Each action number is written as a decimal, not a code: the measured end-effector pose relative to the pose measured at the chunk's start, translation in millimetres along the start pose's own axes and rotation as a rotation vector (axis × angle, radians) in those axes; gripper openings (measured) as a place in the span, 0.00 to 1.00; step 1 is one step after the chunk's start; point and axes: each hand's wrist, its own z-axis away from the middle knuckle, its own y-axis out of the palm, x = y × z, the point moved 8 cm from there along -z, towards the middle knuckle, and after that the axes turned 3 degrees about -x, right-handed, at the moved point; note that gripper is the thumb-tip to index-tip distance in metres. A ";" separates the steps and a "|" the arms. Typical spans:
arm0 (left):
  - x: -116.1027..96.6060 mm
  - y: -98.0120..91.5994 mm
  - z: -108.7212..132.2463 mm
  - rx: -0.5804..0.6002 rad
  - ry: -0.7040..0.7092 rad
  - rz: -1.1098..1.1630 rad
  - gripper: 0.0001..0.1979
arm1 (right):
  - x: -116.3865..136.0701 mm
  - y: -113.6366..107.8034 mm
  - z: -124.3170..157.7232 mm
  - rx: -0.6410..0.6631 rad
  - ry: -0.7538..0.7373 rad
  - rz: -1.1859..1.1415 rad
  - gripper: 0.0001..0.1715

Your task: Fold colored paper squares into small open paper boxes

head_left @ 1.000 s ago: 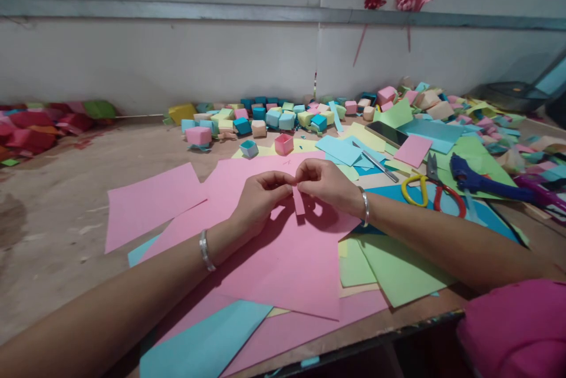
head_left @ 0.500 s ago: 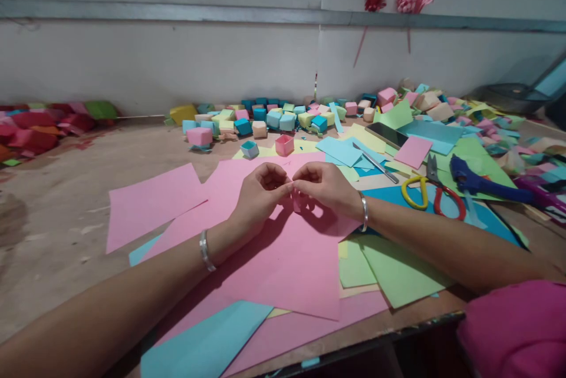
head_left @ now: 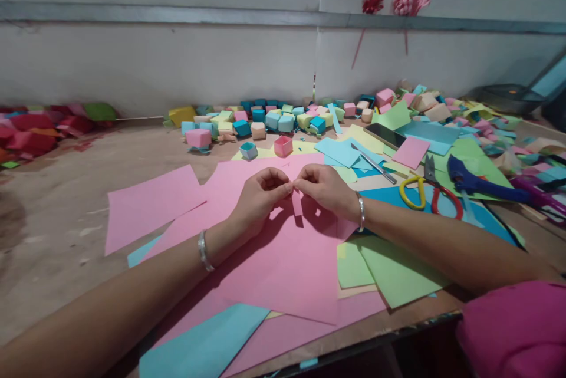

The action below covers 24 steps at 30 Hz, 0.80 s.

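Observation:
My left hand (head_left: 264, 194) and my right hand (head_left: 322, 187) meet over a large pink paper sheet (head_left: 283, 272). Both are closed, thumbs and forefingers pinching a small pink paper strip (head_left: 297, 203) between them. Its lower end hangs down below the fingertips; the upper part is hidden by them. Just beyond my hands stand a small open pink paper box (head_left: 283, 145) and an open blue paper box (head_left: 249, 150).
Red-and-yellow-handled scissors (head_left: 431, 192), a blue glue gun (head_left: 481, 180), a craft knife (head_left: 375, 164) and a phone (head_left: 384, 135) lie at right among coloured sheets. Several paper boxes (head_left: 259, 129) line the wall. A blue sheet (head_left: 203, 337) lies near the table's front edge.
The pink strip's lower end now hangs more clearly in view below my fingers. My hands keep their pinch in nearly the same place. The view has shifted slightly.

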 end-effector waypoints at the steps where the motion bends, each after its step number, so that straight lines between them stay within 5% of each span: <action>1: -0.7 0.3 0.3 -0.003 -0.003 0.011 0.14 | -1.1 -0.6 -0.3 -0.006 0.006 -0.006 0.10; 4: -1.3 0.0 1.8 -0.027 -0.020 0.042 0.15 | 2.7 0.1 -1.4 0.021 -0.079 0.073 0.09; 11: 1.2 -7.0 -1.8 -0.095 -0.009 0.104 0.15 | 34.4 6.1 9.8 0.014 -0.607 0.488 0.13; 18: 4.4 -7.7 -3.1 -0.100 -0.016 0.095 0.14 | 29.7 5.4 7.0 0.017 -0.570 0.398 0.09; 24: 6.2 -3.9 -2.5 -0.039 -0.014 0.107 0.14 | 18.6 -1.8 2.2 -0.063 -0.359 0.230 0.07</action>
